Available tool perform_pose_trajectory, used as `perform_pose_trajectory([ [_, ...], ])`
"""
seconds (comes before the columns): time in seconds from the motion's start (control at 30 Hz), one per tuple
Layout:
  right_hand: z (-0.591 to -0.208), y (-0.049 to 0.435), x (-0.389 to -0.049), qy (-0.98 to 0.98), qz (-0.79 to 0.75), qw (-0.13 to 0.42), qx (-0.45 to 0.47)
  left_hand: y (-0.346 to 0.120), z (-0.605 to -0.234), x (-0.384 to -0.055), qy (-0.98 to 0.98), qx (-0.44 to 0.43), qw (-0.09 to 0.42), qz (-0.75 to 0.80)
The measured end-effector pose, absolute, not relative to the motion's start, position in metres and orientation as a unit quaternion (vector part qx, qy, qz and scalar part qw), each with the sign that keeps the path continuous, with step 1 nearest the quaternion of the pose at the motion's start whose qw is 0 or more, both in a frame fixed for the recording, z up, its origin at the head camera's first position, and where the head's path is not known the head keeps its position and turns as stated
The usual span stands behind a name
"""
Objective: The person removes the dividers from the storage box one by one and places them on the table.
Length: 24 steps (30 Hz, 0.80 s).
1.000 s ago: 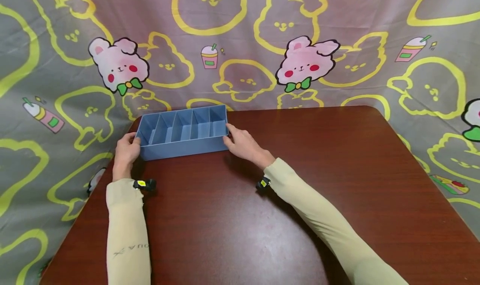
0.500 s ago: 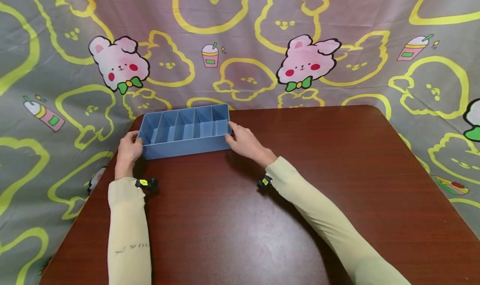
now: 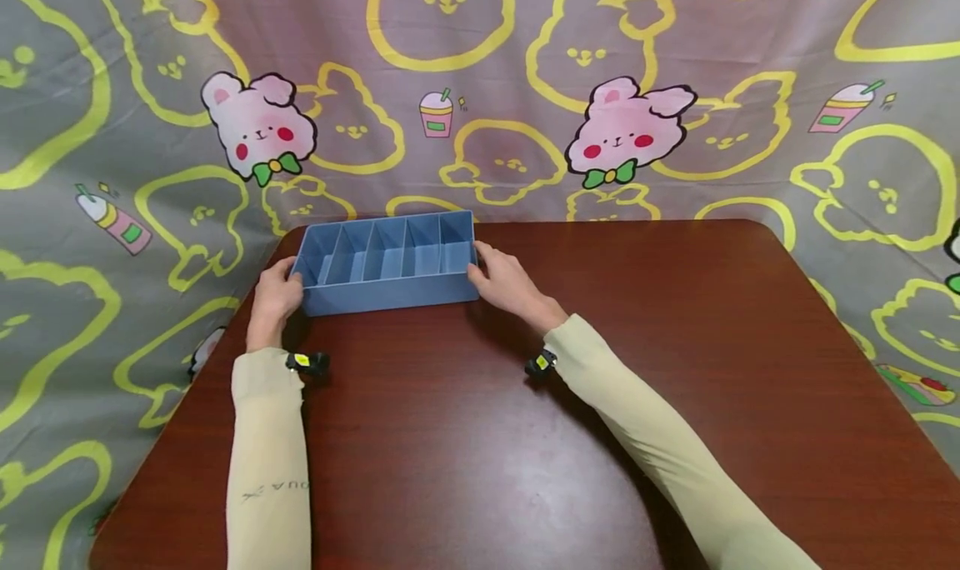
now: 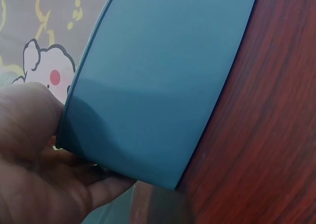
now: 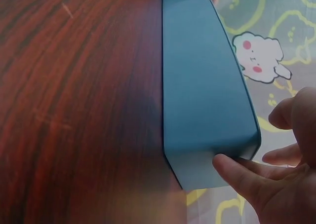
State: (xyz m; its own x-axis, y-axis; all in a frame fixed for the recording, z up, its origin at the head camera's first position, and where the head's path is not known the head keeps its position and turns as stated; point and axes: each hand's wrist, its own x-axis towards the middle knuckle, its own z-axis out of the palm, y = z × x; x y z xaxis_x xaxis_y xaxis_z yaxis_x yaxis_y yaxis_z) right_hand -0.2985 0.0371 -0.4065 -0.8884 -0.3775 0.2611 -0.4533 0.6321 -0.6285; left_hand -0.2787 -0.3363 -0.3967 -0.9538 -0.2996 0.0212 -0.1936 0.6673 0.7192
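Observation:
A blue open-topped box (image 3: pixel 390 295) divided into several compartments sits at the back left of the table. My left hand (image 3: pixel 276 295) grips its left end, with the thumb at the front corner of the rim. In the left wrist view this hand's fingers lie along the end of the box (image 4: pixel 153 86), partly hidden by it. At the right end is my right hand (image 3: pixel 510 282). The right wrist view has a finger of it touching the end wall of the box (image 5: pixel 202 76), while another digit stands apart beyond the rim. No contents show in the compartments.
The dark reddish-brown wooden table (image 3: pixel 450 437) has rounded back corners. Behind and beside it hangs a grey-pink curtain (image 3: pixel 517 70) with cartoon animals. A small black wrist device (image 3: pixel 309 363) is on the left sleeve, another device (image 3: pixel 541 363) on the right.
The box and both hands slid slightly to the right across the table. In the latest half second the whole head view also shifted, carrying the curtain rightward. Both hands stay at the box's ends.

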Motion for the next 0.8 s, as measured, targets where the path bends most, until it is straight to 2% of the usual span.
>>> perform_pose_trajectory([
  [0.8,-0.4062,0.0438,-0.3031,-0.905,0.369,0.036,0.208,-0.3287,-0.3884,-0.2755,-0.926,0.075,0.036,-0.369],
])
